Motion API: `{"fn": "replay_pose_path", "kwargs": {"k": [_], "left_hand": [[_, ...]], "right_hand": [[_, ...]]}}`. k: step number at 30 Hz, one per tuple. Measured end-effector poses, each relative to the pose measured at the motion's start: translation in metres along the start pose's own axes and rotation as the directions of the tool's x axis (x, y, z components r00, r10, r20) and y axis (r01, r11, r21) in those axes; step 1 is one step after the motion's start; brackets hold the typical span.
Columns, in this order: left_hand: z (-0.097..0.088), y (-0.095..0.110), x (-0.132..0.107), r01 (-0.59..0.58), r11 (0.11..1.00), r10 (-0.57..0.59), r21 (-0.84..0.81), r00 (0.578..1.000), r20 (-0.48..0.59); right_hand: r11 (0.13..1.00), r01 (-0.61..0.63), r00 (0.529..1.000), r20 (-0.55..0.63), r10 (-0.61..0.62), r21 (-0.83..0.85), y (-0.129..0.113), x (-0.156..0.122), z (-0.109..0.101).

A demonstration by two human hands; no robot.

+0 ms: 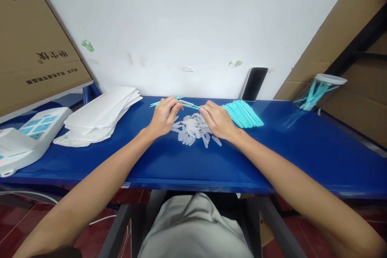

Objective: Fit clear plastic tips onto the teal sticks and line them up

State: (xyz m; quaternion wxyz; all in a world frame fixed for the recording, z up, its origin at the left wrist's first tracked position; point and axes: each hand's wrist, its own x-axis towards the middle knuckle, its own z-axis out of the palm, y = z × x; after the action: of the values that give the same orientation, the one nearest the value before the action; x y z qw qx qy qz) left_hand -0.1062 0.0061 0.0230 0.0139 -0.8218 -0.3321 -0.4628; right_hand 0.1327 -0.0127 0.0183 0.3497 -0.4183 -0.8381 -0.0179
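Observation:
Between my hands, just above the table, runs a thin turquoise stick (196, 107) with a pale translucent sleeve (188, 104) on its left part. My left hand (166, 115) is closed round the sleeve end, thumb against fingers. The fingertips of my right hand (217, 119) pinch the stick's other end. Below and between the hands lies a loose heap of small translucent sleeves (191, 127). A few turquoise sticks (155, 104) show behind my left hand, partly hidden by it. To the right of my right hand, a pile of turquoise sticks (243, 113) lies on the table.
White flat bags (96, 109) are stacked at left on the blue table (187, 165), beside a white device with blue keys (39, 127). A phone (255, 84) leans on the wall. A clear jar with turquoise sticks (314, 93) stands at right. Cardboard (39, 40) rises at left.

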Motion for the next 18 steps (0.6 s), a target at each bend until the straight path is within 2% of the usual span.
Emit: {"fn": "replay_pose_path", "kwargs": {"k": [6,10,15,18], "left_hand": [[0.009,-0.002,-0.007,0.139,0.946,-0.125,-0.292,0.99,0.064],[0.014,-0.001,-0.008,0.203,0.897,-0.184,-0.393,0.979,0.086],[0.015,-0.002,-0.006,0.231,0.908,-0.236,-0.35,0.971,0.027],[0.004,-0.019,0.004,0.243,0.888,-0.297,-0.39,0.951,-0.083]], "right_hand": [[0.999,-0.049,0.999,0.011,0.049,-0.006,-0.003,-0.001,-0.001],[1.0,0.001,0.997,0.081,-0.001,-0.009,-0.009,-0.001,0.001],[0.998,0.041,0.988,0.15,-0.032,-0.057,-0.017,-0.002,0.005],[0.992,-0.003,0.994,0.109,0.017,-0.124,-0.008,0.002,-0.004]]}}
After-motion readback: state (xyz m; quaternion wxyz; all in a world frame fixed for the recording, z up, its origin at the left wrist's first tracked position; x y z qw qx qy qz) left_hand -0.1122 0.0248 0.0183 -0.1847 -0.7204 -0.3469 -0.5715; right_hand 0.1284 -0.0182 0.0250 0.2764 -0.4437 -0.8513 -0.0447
